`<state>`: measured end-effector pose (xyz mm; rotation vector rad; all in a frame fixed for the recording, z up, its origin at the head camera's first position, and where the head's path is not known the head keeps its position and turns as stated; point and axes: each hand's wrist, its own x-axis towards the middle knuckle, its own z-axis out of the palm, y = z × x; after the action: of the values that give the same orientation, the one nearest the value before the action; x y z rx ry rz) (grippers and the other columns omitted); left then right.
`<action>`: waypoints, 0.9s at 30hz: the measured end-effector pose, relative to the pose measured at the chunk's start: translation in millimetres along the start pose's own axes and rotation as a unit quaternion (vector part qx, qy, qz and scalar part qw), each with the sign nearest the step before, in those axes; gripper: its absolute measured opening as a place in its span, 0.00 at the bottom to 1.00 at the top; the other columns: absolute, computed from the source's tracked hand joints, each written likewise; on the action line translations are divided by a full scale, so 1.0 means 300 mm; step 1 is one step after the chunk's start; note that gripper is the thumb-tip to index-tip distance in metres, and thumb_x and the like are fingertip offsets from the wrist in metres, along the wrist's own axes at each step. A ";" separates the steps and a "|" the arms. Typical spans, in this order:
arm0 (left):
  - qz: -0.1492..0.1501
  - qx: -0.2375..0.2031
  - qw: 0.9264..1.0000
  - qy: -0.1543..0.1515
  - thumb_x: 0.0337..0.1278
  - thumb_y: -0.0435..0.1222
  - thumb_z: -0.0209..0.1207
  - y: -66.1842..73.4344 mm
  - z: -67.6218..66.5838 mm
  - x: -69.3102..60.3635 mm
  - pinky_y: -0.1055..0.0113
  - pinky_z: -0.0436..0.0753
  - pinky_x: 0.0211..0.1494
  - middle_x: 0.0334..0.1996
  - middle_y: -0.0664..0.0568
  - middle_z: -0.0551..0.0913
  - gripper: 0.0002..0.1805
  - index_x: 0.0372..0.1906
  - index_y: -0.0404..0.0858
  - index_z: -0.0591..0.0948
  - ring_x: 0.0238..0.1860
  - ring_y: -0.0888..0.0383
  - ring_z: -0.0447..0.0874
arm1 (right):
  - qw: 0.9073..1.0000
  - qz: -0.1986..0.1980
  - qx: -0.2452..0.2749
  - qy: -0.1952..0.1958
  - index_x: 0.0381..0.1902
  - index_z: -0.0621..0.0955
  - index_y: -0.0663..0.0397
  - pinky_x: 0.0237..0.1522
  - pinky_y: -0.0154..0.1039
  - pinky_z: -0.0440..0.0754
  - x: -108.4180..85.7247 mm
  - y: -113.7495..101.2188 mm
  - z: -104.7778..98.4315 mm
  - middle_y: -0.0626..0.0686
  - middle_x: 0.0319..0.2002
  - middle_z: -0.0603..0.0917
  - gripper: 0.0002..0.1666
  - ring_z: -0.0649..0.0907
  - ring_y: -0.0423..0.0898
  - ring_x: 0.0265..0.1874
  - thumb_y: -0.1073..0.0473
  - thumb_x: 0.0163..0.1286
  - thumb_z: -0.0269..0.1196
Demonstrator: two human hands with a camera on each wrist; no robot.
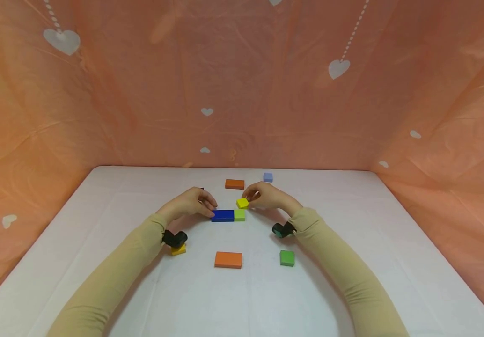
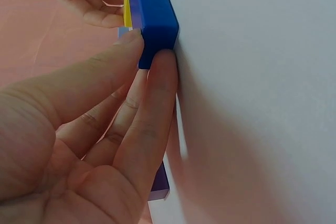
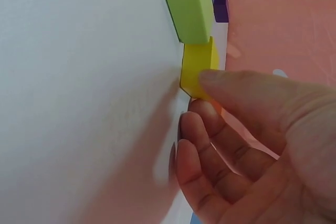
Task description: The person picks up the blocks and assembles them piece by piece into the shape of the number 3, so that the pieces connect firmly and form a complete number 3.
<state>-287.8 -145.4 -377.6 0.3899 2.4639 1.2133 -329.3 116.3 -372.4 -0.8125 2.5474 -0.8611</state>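
Observation:
My left hand (image 1: 188,202) holds the left end of a long blue block (image 1: 223,216) between thumb and index finger; the left wrist view shows both fingertips on that end. Directly against the blue block's right end lies a light green block (image 1: 239,215). Just behind the light green one, my right hand (image 1: 268,195) pinches a small bright yellow block (image 1: 242,203) with its thumb and index finger. In the right wrist view the yellow block (image 3: 197,69) appears close beside the light green block (image 3: 190,9); whether they touch I cannot tell.
Orange blocks lie behind (image 1: 234,184) and in front (image 1: 228,260) of the hands. A pale blue block (image 1: 268,177) is at the back, a green block (image 1: 287,258) front right. A darker yellow block (image 1: 178,250) sits below the left wrist. Beyond the left fingers stands a purple block (image 2: 160,184).

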 end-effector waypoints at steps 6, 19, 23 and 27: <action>-0.001 -0.003 1.000 -0.002 0.50 0.29 0.68 0.003 0.000 -0.002 0.60 0.76 0.53 0.35 0.48 0.81 0.15 0.45 0.32 0.82 0.38 0.53 0.77 | 1.000 0.000 0.006 -0.004 0.48 0.81 0.61 0.47 0.37 0.78 -0.007 -0.001 -0.002 0.52 0.39 0.82 0.16 0.79 0.48 0.40 0.68 0.61 0.66; 0.003 -0.002 1.000 0.001 0.51 0.29 0.68 0.008 0.000 -0.011 0.60 0.75 0.53 0.35 0.48 0.82 0.15 0.46 0.32 0.81 0.38 0.53 0.77 | 1.000 -0.009 0.013 -0.004 0.47 0.81 0.61 0.43 0.36 0.78 -0.009 0.006 -0.001 0.52 0.35 0.80 0.15 0.78 0.47 0.37 0.66 0.61 0.67; 0.003 -0.004 1.000 0.000 0.51 0.29 0.68 0.001 -0.001 -0.005 0.59 0.75 0.54 0.36 0.48 0.82 0.16 0.46 0.32 0.81 0.38 0.53 0.77 | 1.000 -0.010 0.013 -0.004 0.47 0.81 0.61 0.43 0.36 0.77 -0.010 0.006 -0.001 0.52 0.35 0.80 0.15 0.77 0.47 0.37 0.66 0.61 0.67; 0.001 -0.007 1.000 -0.001 0.51 0.29 0.68 -0.002 -0.001 -0.003 0.59 0.75 0.53 0.36 0.48 0.82 0.16 0.46 0.32 0.81 0.38 0.53 0.77 | 1.000 -0.011 0.015 -0.006 0.47 0.81 0.61 0.43 0.36 0.77 -0.012 0.006 0.000 0.52 0.35 0.79 0.16 0.77 0.48 0.37 0.67 0.60 0.67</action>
<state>-287.2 -146.3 -377.7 0.3887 2.4530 1.2298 -327.3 119.9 -373.0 -0.8363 2.5133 -0.8969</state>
